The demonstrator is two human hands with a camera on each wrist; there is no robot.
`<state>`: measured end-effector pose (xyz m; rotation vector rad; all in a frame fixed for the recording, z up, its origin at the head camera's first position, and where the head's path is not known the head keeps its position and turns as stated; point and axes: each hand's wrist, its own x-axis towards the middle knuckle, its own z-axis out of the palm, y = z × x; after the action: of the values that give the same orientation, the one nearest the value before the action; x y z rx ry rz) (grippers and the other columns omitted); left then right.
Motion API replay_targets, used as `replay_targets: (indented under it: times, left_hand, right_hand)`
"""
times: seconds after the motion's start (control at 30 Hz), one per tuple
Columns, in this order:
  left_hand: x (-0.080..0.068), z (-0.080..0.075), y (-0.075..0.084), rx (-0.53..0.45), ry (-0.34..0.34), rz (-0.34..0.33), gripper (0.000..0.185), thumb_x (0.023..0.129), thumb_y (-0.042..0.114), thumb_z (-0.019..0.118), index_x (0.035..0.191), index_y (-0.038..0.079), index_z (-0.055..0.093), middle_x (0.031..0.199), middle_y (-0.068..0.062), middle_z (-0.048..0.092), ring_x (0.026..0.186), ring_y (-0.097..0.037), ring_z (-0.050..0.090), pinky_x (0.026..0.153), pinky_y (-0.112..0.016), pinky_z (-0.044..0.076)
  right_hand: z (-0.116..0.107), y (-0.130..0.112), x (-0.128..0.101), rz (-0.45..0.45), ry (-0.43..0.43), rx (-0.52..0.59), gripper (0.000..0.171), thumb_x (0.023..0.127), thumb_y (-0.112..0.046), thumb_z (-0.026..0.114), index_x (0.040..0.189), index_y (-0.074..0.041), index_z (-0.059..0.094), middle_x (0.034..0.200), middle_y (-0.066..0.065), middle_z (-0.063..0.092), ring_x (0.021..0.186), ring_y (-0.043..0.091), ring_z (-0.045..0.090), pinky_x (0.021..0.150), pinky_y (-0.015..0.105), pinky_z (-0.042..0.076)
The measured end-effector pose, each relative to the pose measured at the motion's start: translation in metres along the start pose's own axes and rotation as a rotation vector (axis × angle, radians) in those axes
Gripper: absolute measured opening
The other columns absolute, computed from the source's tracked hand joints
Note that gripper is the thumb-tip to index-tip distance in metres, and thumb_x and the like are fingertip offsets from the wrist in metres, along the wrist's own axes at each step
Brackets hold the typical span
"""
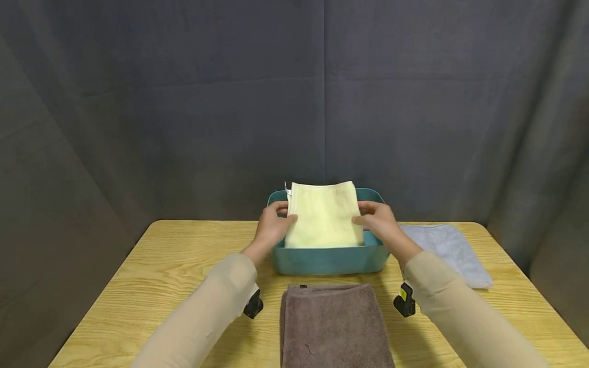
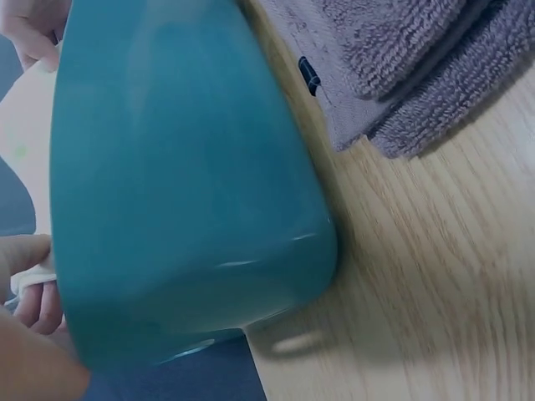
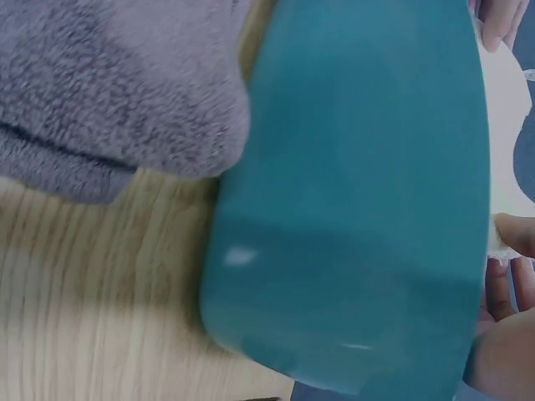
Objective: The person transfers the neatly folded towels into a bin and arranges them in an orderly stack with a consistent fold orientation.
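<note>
A folded pale yellow cloth [image 1: 324,215] stands tilted in a teal plastic tub [image 1: 329,260] at the middle of the wooden table [image 1: 152,266]. My left hand [image 1: 272,224] pinches the cloth's left edge, thumb in front. My right hand [image 1: 378,221] pinches its right edge the same way. The left wrist view shows the tub's outer wall [image 2: 184,184] close up, with a strip of the yellow cloth [image 2: 25,142] behind it. In the right wrist view the tub wall [image 3: 368,192] fills the middle, and the pale cloth [image 3: 508,134] shows at the right edge.
A folded brown towel [image 1: 333,327] lies in front of the tub, near the table's front edge. A light blue-grey cloth [image 1: 453,250] lies flat to the right of the tub. Dark fabric screens close in the back and both sides.
</note>
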<state>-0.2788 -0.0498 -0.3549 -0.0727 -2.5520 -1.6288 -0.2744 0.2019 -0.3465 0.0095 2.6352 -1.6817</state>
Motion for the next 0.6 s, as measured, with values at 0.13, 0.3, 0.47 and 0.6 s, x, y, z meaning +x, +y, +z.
replay_targets:
  times: [0.13,0.3,0.47,0.6]
  left_hand:
    - [-0.0003,0.0034,0.0009,0.069,-0.016,0.01,0.041,0.095,0.013,0.067,0.134,0.002,0.057,0.119,-0.014,0.063,0.096,-0.027,0.065,0.086,-0.041,0.053]
    - [-0.001,0.0083,0.0039,0.123,-0.039,0.013,0.041,0.095,0.012,0.067,0.133,0.002,0.057,0.118,-0.014,0.065,0.102,-0.029,0.064,0.086,-0.041,0.053]
    - [-0.001,0.0103,0.0041,0.126,-0.039,0.002,0.041,0.094,0.011,0.068,0.132,0.002,0.058,0.116,-0.014,0.066,0.104,-0.029,0.063,0.085,-0.041,0.053]
    - [0.0009,0.0092,-0.0002,0.142,-0.032,0.01,0.038,0.094,0.011,0.068,0.131,0.003,0.059,0.113,-0.012,0.067,0.101,-0.027,0.064,0.084,-0.04,0.053]
  right_hand:
    - [-0.0011,0.0054,-0.0001,-0.031,0.001,-0.036,0.05,0.095,-0.005,0.062,0.141,0.006,0.048,0.125,0.025,0.054,0.114,0.038,0.054,0.089,0.046,0.052]
    - [-0.0016,0.0087,-0.0002,-0.046,0.001,-0.071,0.049,0.095,-0.005,0.063,0.139,0.009,0.049,0.122,0.026,0.056,0.109,0.036,0.056,0.084,0.045,0.053]
    - [-0.001,0.0084,-0.0008,-0.042,0.0,-0.077,0.049,0.094,-0.005,0.063,0.139,0.01,0.049,0.122,0.026,0.056,0.108,0.036,0.056,0.085,0.046,0.053]
    - [-0.001,0.009,-0.0012,-0.05,0.002,-0.093,0.048,0.094,-0.003,0.063,0.137,0.012,0.049,0.124,0.028,0.054,0.113,0.039,0.055,0.084,0.044,0.054]
